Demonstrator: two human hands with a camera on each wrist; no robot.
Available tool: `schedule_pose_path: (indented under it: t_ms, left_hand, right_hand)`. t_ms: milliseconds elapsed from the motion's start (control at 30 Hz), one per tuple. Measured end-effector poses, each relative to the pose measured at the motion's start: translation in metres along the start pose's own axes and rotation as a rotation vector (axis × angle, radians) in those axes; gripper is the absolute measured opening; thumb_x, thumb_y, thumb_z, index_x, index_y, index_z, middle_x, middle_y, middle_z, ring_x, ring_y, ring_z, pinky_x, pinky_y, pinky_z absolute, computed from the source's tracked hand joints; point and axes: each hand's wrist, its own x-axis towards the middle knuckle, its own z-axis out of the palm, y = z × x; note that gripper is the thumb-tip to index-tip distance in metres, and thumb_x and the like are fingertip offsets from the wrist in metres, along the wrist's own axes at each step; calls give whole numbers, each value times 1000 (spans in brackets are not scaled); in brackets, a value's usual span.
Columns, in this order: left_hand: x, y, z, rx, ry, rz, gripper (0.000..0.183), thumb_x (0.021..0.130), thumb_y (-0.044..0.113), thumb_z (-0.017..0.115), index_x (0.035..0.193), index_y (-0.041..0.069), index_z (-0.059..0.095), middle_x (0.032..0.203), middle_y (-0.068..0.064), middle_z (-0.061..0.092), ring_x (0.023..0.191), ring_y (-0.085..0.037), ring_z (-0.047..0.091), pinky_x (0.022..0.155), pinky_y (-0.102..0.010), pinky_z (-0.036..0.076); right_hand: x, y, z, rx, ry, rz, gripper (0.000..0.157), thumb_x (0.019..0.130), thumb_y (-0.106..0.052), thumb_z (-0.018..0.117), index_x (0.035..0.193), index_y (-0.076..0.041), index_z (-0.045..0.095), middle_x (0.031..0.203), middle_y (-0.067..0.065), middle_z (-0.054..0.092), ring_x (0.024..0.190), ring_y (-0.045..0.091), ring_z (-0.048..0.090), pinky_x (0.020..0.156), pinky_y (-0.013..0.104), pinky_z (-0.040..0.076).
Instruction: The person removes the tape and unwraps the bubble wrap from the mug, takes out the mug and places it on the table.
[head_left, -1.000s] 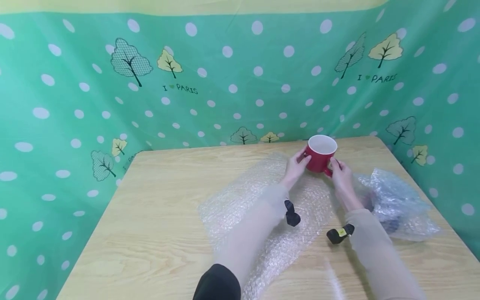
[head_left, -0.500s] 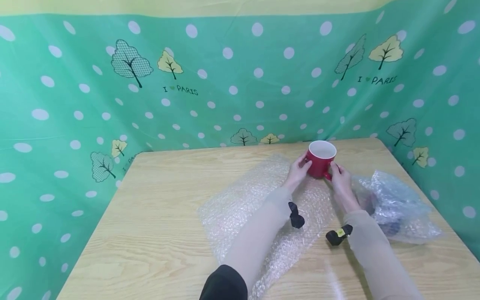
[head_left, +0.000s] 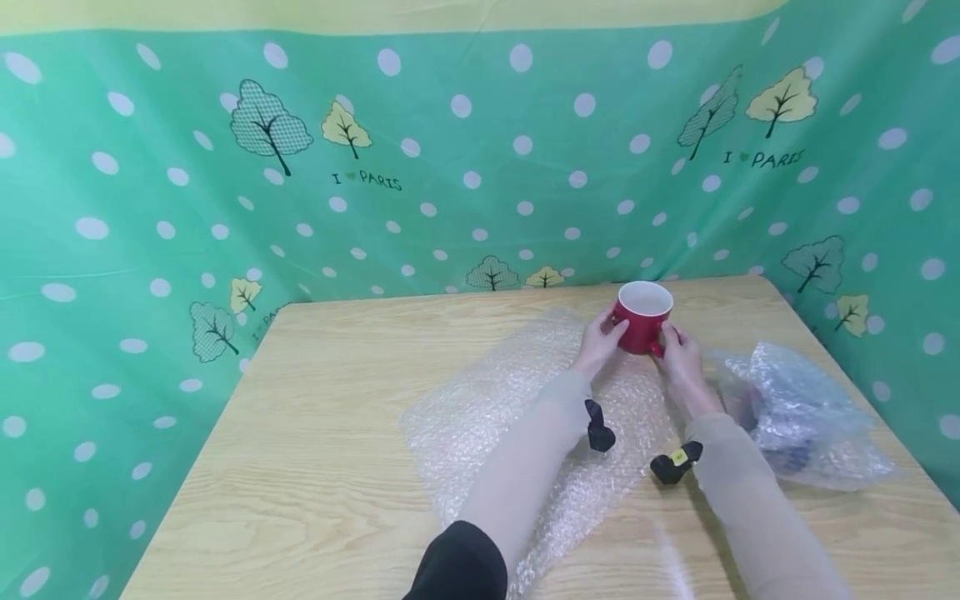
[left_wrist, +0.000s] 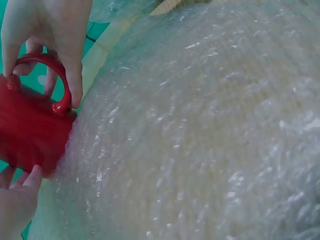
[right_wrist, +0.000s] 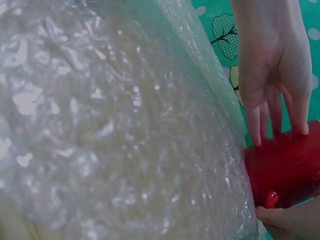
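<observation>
And down it comes: the red mug (head_left: pixel 640 331), white inside, sits a little lower than a second ago, right of centre in the head view at the desk's (head_left: pixel 322 417) far side. Over the last half-second it barely shifts, so to my eye the lowering gives way to steadying at the far end of the bubble wrap sheet (head_left: pixel 472 417).

Both hands are on it! The left hand (head_left: pixel 597 340) holds the left side, fingers (right_wrist: pixel 256 125) parted around the body; the right hand (head_left: pixel 684 367) pinches the handle (left_wrist: pixel 65 92), its fingers curled in close. The mug is upright, mouth up.

Now, what can't I see? The base, for one: the sheet's edge meets it in both wrist views, and I can't tell whether it rests there or hangs just above. Some fingertips vanish behind the mug. The near end of the sheet slips under the left sleeve (head_left: pixel 525 467) and off the bottom of the frame. Over at lower right, the bubble-wrapped bundle (head_left: pixel 806 417) shows something dark inside; glare and plastic keep it a mystery.
</observation>
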Motion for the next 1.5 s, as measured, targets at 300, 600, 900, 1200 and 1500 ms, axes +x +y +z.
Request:
schedule_pose_path:
  t_ms: [300,600,900,1200,1500]
  left_hand:
    - [-2,-5,-2,35,4,5,43,87,14,55,130,12,45,126,-6,51,115,-17,48,93,-19,40]
    - [-7,3,-11,54,-31,-37,39,88,16,53,126,10,49,123,-8,53,110,-19,52,87,-20,45]
    - [-6,9,-39,131,-61,15,33,89,14,51,121,3,53,114,-13,59,102,-21,57,84,-21,47]
    - [-13,19,-78,56,-92,-39,34,89,15,52,119,0,53,113,-17,58,99,-25,58,83,-28,49]
    - [-30,36,-121,218,-169,-7,34,89,16,52,120,2,52,117,-12,56,100,-22,57,81,-21,49]
  right_hand:
    - [-3,1,3,50,14,-18,40,95,-29,35,126,-3,37,111,1,40,109,13,41,97,23,38]
    - [-13,-5,7,-163,57,-87,50,95,-24,30,133,4,16,137,18,24,128,25,25,105,30,27]
    - [-39,-11,10,-240,-57,-80,62,95,-23,31,138,-12,-12,147,12,-6,134,20,2,110,32,10]
    - [-59,-17,13,-355,24,-329,52,92,-13,36,137,-5,10,140,17,14,131,26,21,107,34,23]
    - [-70,-19,14,-415,-50,-418,46,90,-4,40,131,5,22,136,24,23,128,33,25,104,41,28]
